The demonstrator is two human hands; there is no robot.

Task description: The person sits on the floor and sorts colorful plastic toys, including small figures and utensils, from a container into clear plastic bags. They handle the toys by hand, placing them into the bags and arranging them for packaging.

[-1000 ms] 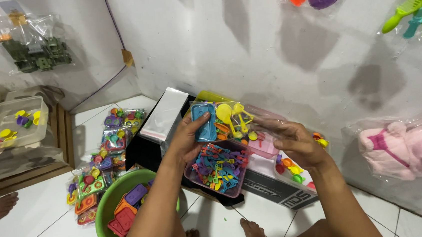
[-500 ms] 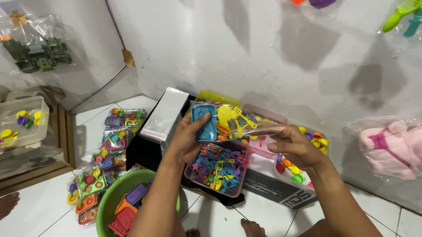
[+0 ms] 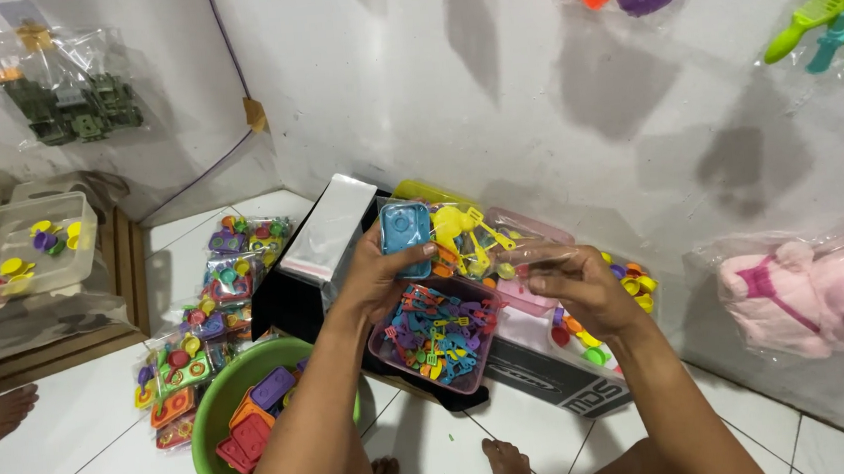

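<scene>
Blue plastic toy piece (image 3: pixel 406 236) has risen slightly in the left hand (image 3: pixel 377 276), whose grip pinches it above the pink tub (image 3: pixel 437 334); the right hand (image 3: pixel 571 280) now closes on a clear bag (image 3: pixel 513 250), ready for filling

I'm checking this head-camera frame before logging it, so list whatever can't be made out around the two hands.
- Head view: the clear bag at the right hand is see-through, so its edges cannot be traced.
- The left hand covers the lower part of the blue tray.
- The left forearm hides part of the green bowl.
- Pieces in the pink container are too small to tell apart.
</scene>
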